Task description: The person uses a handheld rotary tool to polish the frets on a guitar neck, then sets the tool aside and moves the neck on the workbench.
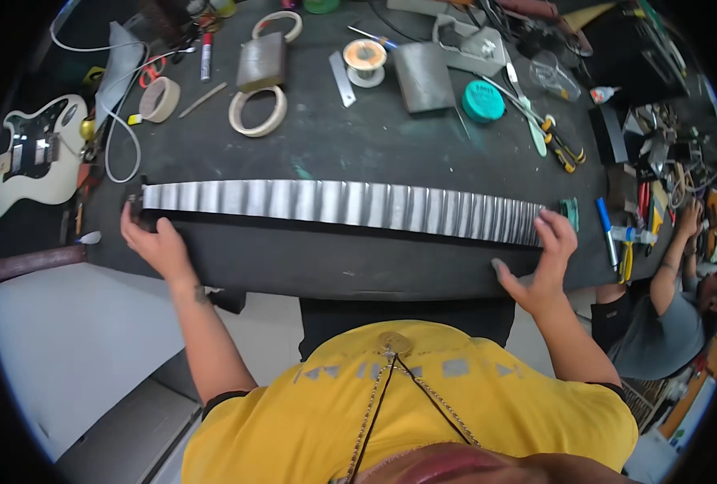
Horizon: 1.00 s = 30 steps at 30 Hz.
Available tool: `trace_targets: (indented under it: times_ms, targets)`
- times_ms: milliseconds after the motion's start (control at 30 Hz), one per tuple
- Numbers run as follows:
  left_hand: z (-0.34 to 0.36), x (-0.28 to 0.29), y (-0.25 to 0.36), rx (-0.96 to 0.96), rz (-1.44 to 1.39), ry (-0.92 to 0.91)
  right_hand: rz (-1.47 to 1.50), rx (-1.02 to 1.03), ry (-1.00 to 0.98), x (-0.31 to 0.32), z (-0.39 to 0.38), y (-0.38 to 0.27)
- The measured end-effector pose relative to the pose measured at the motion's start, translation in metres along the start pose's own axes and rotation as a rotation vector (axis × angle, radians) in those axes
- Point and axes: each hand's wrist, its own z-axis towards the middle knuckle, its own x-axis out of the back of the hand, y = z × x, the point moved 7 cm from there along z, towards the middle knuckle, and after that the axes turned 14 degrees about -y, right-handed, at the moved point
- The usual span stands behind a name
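Observation:
A long guitar neck [342,203] lies across the dark work mat in front of me, its fretboard side up. The fretboard is silvery between dark cross ridges, which crowd closer toward the right end. My left hand [158,246] is at the neck's dark left end, with fingers curled round it and the thumb by the near edge. At the opposite end, my right hand [542,266] touches the neck with its fingertips. Its thumb is stretched away, off the neck's near edge, and the hand is spread.
Behind the neck stand two metal blocks [261,62], tape rolls [257,111], a solder spool [365,63] and a teal tin [483,101]. A white electric guitar body [68,133] is at far left. Pliers [564,145] and a blue marker [607,232] lie right. Another person [661,323] works at right.

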Motion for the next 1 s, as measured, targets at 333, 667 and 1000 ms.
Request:
trace_targets:
  times_ms: [333,667,1000]
  targets:
    - [0.017,-0.037,-0.008,0.18,0.674,-0.18,-0.048,-0.146,0.391,0.008,-0.038,0.02]
    - [-0.004,0.027,-0.033,-0.254,0.658,-0.094,0.067,-0.084,0.537,0.038,-0.132,0.05]
    - [-0.038,0.004,0.013,-0.291,0.469,0.001,0.116,-0.41,0.859,0.061,-0.214,0.124]
